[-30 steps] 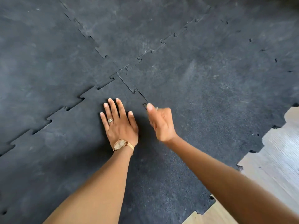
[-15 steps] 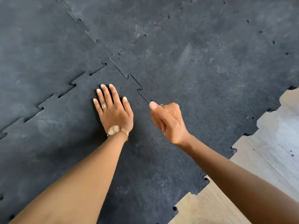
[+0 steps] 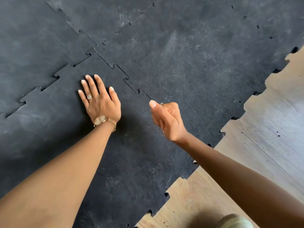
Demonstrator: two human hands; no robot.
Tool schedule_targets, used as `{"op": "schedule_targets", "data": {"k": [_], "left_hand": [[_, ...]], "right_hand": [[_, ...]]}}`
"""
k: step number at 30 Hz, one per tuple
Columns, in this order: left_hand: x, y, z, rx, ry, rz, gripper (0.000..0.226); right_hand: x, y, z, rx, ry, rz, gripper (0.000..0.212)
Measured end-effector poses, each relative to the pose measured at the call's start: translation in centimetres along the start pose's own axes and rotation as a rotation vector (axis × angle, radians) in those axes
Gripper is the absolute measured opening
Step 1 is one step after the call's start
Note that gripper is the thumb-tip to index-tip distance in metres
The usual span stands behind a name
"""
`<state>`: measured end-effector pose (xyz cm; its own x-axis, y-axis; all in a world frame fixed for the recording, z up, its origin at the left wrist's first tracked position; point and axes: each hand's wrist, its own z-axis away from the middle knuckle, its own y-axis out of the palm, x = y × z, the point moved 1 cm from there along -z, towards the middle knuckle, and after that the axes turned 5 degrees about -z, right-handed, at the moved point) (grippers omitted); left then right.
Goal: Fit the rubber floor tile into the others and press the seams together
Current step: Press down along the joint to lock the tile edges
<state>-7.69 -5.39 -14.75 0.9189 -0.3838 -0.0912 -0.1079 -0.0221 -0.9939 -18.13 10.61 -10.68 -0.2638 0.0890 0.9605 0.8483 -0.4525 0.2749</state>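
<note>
A dark grey rubber floor tile with toothed edges lies under my arms, locked among other tiles of the same kind. My left hand rests flat on it, fingers spread, palm down, with a ring and a gold watch. My right hand is curled into a fist with the thumb up, held just over the seam between this tile and the neighbouring tile on the right. That seam shows a thin dark gap. The seam on the left side gapes at several notches.
Bare light wooden floor lies to the right and lower right, beyond the tiles' toothed outer edge. More joined tiles fill the far side. A pale knee or cloth shows at the bottom edge.
The view has shifted, so the tiles and hands sit lower and more to the right. My right fist has drawn back along the seam towards me. My left hand stays flat on the tile.
</note>
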Motion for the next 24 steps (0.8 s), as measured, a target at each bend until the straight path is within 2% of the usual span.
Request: {"op": "schedule_targets", "data": {"k": [3, 6, 11, 12, 14, 16, 18, 22, 24], "left_hand": [[0.0, 0.2, 0.0, 0.000, -0.001, 0.001, 0.062], [0.0, 0.2, 0.0, -0.007, -0.002, 0.002, 0.062], [-0.2, -0.3, 0.1, -0.006, 0.006, 0.023, 0.061], [-0.2, -0.3, 0.1, -0.007, 0.007, 0.028, 0.061], [0.0, -0.1, 0.2, -0.014, 0.006, 0.030, 0.061], [0.1, 0.1, 0.1, -0.024, 0.011, 0.023, 0.062], [0.0, 0.1, 0.0, -0.024, 0.008, 0.017, 0.062], [0.0, 0.1, 0.0, -0.012, 0.005, 0.019, 0.062], [0.0, -0.1, 0.0, -0.005, 0.003, 0.019, 0.062]], "right_hand": [[-0.1, -1.0, 1.9, 0.062, -0.044, -0.023, 0.065], [-1.8, -2.6, 3.5, -0.047, 0.068, 0.271, 0.066], [-1.1, -2.4, 3.9, -0.099, -0.003, 0.459, 0.056], [-0.6, -2.5, 4.2, -0.051, -0.048, 0.536, 0.048], [0.2, -2.4, 5.3, 0.101, -0.173, 0.856, 0.033], [0.4, -2.6, 6.1, 0.172, -0.304, 1.170, 0.063], [0.5, -2.6, 6.9, 0.111, -0.327, 1.321, 0.078], [-1.5, -4.0, 8.0, 0.240, -0.039, 1.607, 0.089], [-1.9, -4.1, 8.1, 0.261, -0.005, 1.638, 0.091]]}}
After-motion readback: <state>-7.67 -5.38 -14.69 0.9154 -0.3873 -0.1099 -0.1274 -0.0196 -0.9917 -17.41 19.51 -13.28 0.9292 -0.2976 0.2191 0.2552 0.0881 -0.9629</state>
